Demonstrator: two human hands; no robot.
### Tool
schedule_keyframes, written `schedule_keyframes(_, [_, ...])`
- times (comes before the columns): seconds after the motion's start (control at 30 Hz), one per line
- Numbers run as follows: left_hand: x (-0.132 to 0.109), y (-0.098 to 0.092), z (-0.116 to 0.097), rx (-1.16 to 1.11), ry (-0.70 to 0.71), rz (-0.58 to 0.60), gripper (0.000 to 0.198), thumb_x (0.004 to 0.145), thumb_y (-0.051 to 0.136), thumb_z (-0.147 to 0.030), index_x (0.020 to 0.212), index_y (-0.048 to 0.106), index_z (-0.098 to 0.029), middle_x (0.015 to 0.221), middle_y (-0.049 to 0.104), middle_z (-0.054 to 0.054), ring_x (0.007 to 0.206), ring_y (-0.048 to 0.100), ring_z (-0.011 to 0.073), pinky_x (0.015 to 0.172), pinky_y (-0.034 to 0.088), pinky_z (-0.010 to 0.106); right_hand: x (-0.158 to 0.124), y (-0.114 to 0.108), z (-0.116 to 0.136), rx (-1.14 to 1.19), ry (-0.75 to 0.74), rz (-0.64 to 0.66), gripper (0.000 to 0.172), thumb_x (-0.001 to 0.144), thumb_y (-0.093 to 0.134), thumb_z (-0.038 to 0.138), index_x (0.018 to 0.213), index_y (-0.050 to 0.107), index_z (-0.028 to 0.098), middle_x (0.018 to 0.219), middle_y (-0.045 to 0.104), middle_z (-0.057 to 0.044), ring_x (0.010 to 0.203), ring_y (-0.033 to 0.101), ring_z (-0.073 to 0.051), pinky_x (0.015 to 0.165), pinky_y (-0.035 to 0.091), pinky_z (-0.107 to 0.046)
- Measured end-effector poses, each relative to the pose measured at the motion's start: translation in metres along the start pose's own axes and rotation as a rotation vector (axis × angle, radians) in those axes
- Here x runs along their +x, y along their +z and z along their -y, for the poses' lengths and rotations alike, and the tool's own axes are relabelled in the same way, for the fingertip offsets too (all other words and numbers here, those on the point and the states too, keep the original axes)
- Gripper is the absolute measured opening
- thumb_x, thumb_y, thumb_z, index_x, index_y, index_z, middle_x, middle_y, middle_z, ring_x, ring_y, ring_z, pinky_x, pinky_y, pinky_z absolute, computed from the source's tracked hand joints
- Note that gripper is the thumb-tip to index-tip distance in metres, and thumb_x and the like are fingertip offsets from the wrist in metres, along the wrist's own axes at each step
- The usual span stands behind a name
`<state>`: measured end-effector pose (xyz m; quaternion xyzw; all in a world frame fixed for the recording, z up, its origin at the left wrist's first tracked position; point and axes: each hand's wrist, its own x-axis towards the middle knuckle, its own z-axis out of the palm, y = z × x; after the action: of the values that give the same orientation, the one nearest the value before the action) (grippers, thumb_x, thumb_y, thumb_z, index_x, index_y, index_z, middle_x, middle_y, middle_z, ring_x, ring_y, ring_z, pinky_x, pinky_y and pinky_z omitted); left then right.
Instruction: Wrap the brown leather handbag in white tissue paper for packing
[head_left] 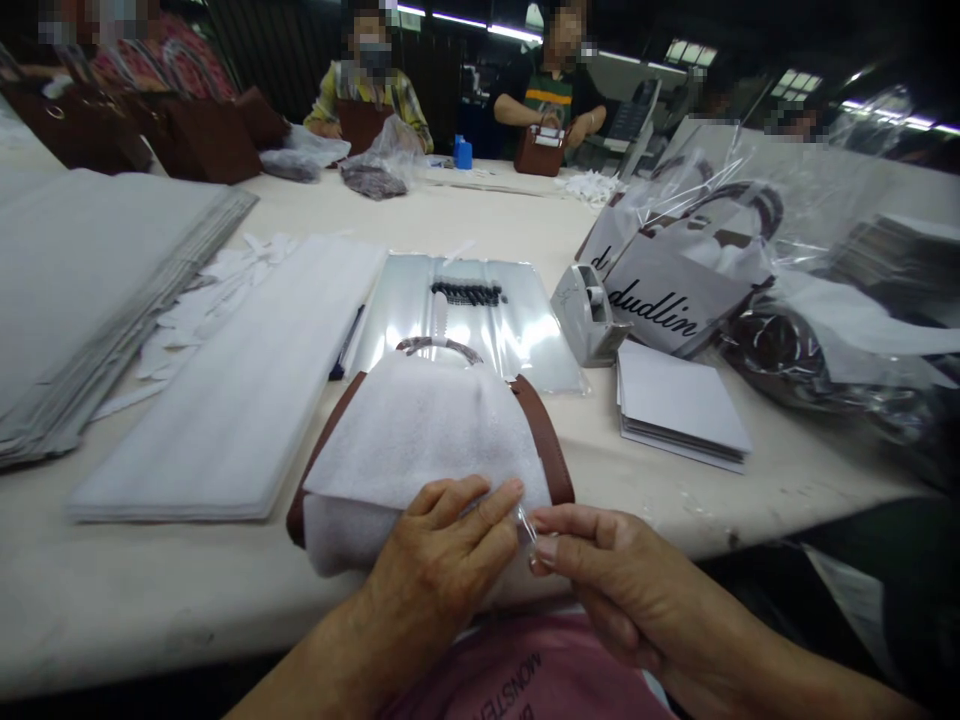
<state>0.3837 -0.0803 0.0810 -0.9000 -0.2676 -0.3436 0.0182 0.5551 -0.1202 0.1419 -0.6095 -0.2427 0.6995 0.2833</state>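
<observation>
A brown handbag [553, 450] lies at the table's near edge, mostly wrapped in a white fabric sheet [420, 430]. My left hand [442, 555] rests flat on the fold of that sheet, fingers stretched out and pressing it down. My right hand [600, 570] is pinched beside it, thumb and forefinger closed on a small strip of clear tape [527, 522] at the sheet's edge. The bag's handle [439, 346] pokes out at the far end.
A tape dispenser [589, 315] stands right of the bag, with a stack of white cards [679, 400] beside it. Clear plastic bags [480, 320] lie behind. White sheets [240, 380] and grey stacks [90, 290] fill the left. Bagged handbags [750, 260] pile at right. Other people work at the far side.
</observation>
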Motion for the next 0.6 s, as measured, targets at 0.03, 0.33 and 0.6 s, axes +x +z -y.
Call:
schedule_keyframes(0.03, [0.000, 0.000, -0.001, -0.003, -0.007, -0.004, 0.013, 0.084, 0.049, -0.016, 0.093, 0.058, -0.016, 0.120, 0.054, -0.003, 0.102, 0.049, 0.0179, 0.085, 0.038, 0.031, -0.001, 0.001, -0.001, 0.018, -0.005, -0.014, 0.036, 0.072, 0.065, 0.032, 0.102, 0.053, 0.015, 0.046, 0.044, 0.008, 0.029, 0.024, -0.002, 0.030, 0.013, -0.014])
schedule_keyframes(0.33, [0.003, -0.002, -0.003, -0.008, -0.028, -0.032, 0.014, 0.083, 0.048, -0.013, 0.095, 0.056, -0.015, 0.114, 0.058, -0.002, 0.098, 0.050, 0.0161, 0.083, 0.040, 0.029, -0.001, 0.000, 0.008, -0.002, 0.099, 0.033, 0.013, 0.077, 0.058, 0.026, 0.076, 0.050, 0.016, 0.035, 0.032, 0.010, 0.028, 0.016, -0.002, 0.033, 0.008, -0.017])
schedule_keyframes(0.6, [0.000, -0.002, 0.000, 0.010, 0.019, -0.024, 0.023, 0.087, 0.046, -0.022, 0.107, 0.058, -0.019, 0.119, 0.055, -0.001, 0.099, 0.049, 0.0183, 0.083, 0.039, 0.031, 0.009, -0.008, -0.019, 0.044, 0.133, 0.091, 0.034, 0.068, 0.066, 0.044, 0.076, 0.047, 0.018, 0.039, 0.039, 0.008, 0.030, 0.030, -0.004, 0.030, 0.015, -0.014])
